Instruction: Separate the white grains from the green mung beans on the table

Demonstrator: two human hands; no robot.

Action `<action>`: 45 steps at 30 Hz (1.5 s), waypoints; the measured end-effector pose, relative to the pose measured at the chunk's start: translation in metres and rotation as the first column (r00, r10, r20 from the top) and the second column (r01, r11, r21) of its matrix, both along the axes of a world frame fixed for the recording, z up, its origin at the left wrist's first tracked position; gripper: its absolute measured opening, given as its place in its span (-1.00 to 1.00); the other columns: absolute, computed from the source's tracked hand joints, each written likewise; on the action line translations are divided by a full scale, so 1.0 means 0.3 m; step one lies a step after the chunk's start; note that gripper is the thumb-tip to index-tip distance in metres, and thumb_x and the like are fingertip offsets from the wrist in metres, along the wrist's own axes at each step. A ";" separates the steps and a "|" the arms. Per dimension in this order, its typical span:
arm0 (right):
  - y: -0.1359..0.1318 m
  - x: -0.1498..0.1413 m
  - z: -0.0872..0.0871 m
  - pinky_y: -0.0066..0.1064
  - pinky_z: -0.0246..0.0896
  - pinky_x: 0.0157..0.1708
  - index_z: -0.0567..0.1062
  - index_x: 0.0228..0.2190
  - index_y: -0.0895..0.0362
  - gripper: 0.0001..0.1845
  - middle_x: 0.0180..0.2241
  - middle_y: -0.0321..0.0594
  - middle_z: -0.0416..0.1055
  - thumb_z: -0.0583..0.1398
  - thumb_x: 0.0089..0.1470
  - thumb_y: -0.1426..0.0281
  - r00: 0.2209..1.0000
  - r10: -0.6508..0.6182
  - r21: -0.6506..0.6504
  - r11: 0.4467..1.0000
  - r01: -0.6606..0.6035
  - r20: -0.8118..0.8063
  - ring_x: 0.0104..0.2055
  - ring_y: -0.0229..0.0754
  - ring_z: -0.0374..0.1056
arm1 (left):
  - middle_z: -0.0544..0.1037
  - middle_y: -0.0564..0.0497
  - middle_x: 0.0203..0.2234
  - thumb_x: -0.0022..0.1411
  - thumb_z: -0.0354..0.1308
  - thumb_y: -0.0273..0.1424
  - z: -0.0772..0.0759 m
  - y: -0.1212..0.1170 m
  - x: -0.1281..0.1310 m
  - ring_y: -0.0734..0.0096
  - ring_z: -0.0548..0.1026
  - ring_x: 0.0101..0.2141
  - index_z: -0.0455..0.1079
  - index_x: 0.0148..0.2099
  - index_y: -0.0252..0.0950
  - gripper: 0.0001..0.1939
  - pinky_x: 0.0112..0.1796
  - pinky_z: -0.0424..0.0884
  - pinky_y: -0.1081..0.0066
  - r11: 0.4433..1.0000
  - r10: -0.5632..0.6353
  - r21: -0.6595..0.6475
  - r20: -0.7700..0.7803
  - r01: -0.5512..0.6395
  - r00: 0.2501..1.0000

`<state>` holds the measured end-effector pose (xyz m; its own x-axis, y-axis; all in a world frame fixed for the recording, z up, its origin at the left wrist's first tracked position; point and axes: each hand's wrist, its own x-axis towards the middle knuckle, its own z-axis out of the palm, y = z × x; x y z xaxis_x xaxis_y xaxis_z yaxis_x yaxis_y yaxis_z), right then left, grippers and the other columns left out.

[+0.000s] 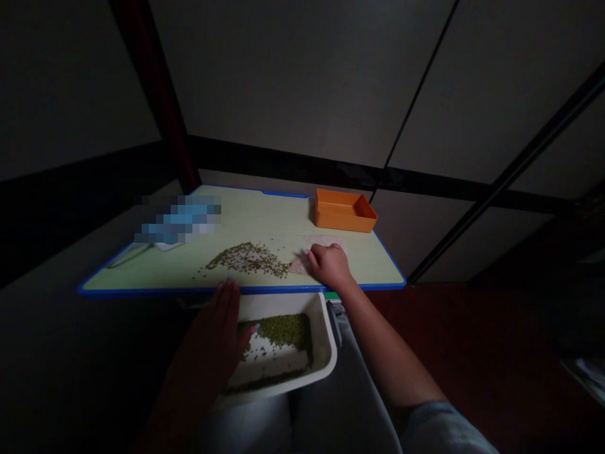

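A heap of small green beans [248, 258] lies spread on a pale green tabletop with a blue rim [236, 291]. My right hand [329, 265] rests on the table just right of the heap, fingers curled, pressing a thin translucent sheet [326, 243] whose edge meets the beans. Below the table's front edge a white tray [326, 359] sits on my lap with more green beans [282, 329] in it. My left hand [218, 331] lies with fingers extended along the tray's left rim, holding it against the table edge.
An orange box [344, 210] stands at the table's far right corner. A blurred blue and white object [177, 219] sits at the far left, with a thin loop [125, 255] beside it. Dark walls and floor surround the table.
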<state>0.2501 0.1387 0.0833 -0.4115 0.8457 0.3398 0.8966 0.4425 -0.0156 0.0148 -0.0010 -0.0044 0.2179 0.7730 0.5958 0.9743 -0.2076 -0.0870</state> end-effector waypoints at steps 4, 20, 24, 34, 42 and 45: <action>0.012 -0.015 -0.005 -0.33 -0.01 -0.24 0.52 -0.29 0.12 -0.60 -0.37 -0.10 0.58 -0.04 0.32 0.20 0.999 -0.035 0.006 0.999 0.035 0.032 -0.35 -0.13 0.45 | 0.12 -0.44 0.29 0.27 -0.10 -0.09 -0.001 0.003 0.005 -0.09 0.09 0.31 -0.30 0.38 -0.51 -0.15 0.19 0.22 0.02 1.000 -0.004 -0.010 0.023 0.004 1.000; 0.009 0.001 -0.006 -0.37 -0.05 -0.23 0.53 -0.36 0.12 -0.61 -0.42 -0.15 0.56 0.00 0.31 0.23 0.997 0.073 -0.030 0.997 -0.074 -0.035 -0.39 -0.18 0.38 | 0.18 -0.43 0.27 0.28 -0.12 -0.09 0.008 -0.005 0.004 -0.08 0.17 0.27 -0.31 0.38 -0.50 -0.16 0.16 0.27 0.03 1.000 -0.007 0.003 0.004 0.007 1.000; 0.008 0.015 -0.016 -0.38 -0.05 -0.22 0.52 -0.42 0.12 -0.59 -0.47 -0.20 0.53 0.01 0.30 0.22 0.990 0.107 -0.032 0.993 -0.111 -0.090 -0.43 -0.22 0.33 | 0.18 -0.42 0.27 0.28 -0.14 -0.09 0.009 -0.005 0.004 -0.06 0.16 0.28 -0.32 0.38 -0.49 -0.17 0.16 0.25 0.03 1.000 -0.006 0.010 0.012 0.006 1.000; 0.007 0.026 -0.020 -0.42 -0.03 -0.21 0.50 -0.47 0.13 -0.58 -0.54 -0.27 0.47 0.01 0.29 0.24 0.968 0.176 -0.037 0.982 -0.185 -0.179 -0.48 -0.25 0.26 | 0.12 -0.38 0.31 0.28 -0.14 -0.11 0.023 -0.015 0.008 -0.04 0.12 0.30 -0.29 0.39 -0.48 -0.19 0.17 0.23 0.03 1.000 -0.005 -0.025 0.019 0.005 1.000; 0.003 0.028 -0.013 -0.43 -0.03 -0.23 0.49 -0.49 0.13 -0.58 -0.55 -0.28 0.46 0.02 0.29 0.23 0.969 0.189 -0.069 0.977 -0.202 -0.160 -0.48 -0.26 0.27 | 0.15 -0.38 0.29 0.28 -0.15 -0.09 0.033 -0.017 0.007 -0.05 0.16 0.28 -0.28 0.38 -0.50 -0.18 0.14 0.26 0.04 1.000 -0.003 -0.024 0.005 0.003 1.000; 0.000 0.023 -0.009 -0.43 -0.03 -0.22 0.50 -0.47 0.13 -0.58 -0.55 -0.28 0.46 0.01 0.30 0.24 0.964 0.223 -0.067 0.970 -0.235 -0.144 -0.48 -0.26 0.28 | 0.15 -0.40 0.29 0.28 -0.15 -0.08 0.033 -0.015 0.005 -0.07 0.17 0.27 -0.28 0.38 -0.51 -0.18 0.14 0.27 0.04 1.000 -0.011 -0.019 0.007 0.011 1.000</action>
<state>0.2568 0.1387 0.0806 -0.5528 0.7617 0.3380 0.7584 0.6280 -0.1747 0.0163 -0.0056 0.0054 0.2223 0.7819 0.5825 0.9726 -0.2195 -0.0765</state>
